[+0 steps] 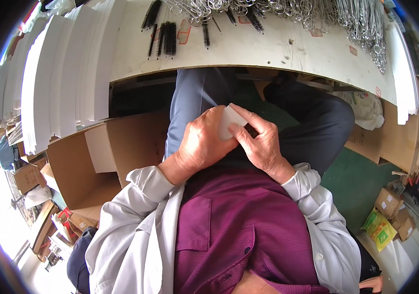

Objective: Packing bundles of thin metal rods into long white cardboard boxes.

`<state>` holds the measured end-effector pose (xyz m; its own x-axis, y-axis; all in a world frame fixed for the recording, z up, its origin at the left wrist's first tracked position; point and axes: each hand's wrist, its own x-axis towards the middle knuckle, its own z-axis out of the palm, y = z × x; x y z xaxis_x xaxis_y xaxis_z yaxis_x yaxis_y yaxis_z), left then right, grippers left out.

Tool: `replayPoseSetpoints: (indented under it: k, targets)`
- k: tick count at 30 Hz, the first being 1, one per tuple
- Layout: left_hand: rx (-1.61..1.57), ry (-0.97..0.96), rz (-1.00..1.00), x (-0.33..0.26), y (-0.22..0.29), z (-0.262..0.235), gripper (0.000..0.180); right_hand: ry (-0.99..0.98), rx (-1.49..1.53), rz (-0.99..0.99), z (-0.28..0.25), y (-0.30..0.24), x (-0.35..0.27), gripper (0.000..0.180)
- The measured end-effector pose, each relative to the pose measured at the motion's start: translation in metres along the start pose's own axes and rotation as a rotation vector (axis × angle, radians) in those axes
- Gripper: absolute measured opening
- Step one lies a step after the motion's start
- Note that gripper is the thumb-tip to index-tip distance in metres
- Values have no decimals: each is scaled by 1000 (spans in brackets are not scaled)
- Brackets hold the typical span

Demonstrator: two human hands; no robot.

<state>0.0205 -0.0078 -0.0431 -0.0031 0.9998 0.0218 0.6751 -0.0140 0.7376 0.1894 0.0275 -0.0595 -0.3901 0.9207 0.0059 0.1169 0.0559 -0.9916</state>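
Note:
Above my lap, my left hand (203,134) and my right hand (261,144) come together on a small white rectangular piece (230,120), card or paper by its look. The left fingers wrap round its left side, and much of the piece is hidden there. On the other side, my right thumb presses its face while the fingers curl behind its upper edge. Past my hands, a pale worktable (248,56) carries black bristle brushes (169,39) and a heap of looped wire pieces (307,14); neither hand touches these.
Tall stacks of white flat sheets (67,73) stand at the table's left. Below them sits an open cardboard box (82,164). More white sheets (401,68) stand at the right end. Cartons (388,202) and a yellow-green bag (380,229) lie on the right.

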Motion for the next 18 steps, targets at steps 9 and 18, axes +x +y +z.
replayPoseSetpoints:
  k: [9,18]
  targets:
    - [-44,-14,-13,2,-7,-1,61,-84,-30,14,2,-11,-2,50]
    - [-66,8,-23,10,5,-8,48,-14,119,61,7,-6,6,38]
